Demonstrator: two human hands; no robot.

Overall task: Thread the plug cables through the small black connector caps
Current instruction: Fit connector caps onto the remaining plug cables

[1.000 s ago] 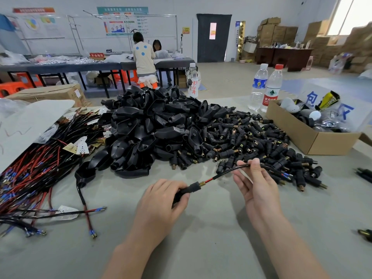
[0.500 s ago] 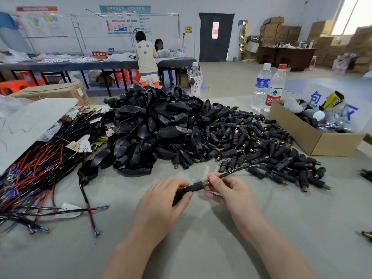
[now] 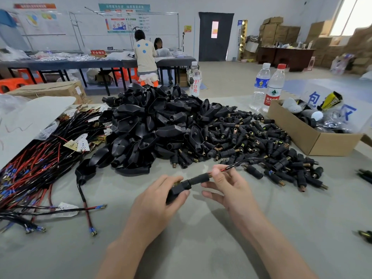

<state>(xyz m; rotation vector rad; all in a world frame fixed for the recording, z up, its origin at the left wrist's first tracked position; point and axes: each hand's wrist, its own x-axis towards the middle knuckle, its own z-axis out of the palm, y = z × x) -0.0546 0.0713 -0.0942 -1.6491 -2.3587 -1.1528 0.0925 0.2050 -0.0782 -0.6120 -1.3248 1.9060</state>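
Plenty tucked out of sight here.
The left hand [image 3: 157,202] covers most of the plug [image 3: 178,190]; the cable [image 3: 239,163] gets lost among the connector caps [image 3: 261,141]; dark parts [image 3: 365,176] at the table's [image 3: 201,250] right edge are cropped, unidentifiable.

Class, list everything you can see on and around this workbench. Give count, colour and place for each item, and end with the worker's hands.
connector caps: many, black with brass tips, heaped right of centre
plug shells: many, black, heaped at centre
cables: many, red and black, left
water bottles: two, clear, behind the caps
cardboard box: one, brown, right
table: one, grey
people: two, at the far table
held cable: one, black and red, pinched by the right hand
held cap: one, black, gripped by the left hand
left hand: one, front centre
right hand: one, beside it
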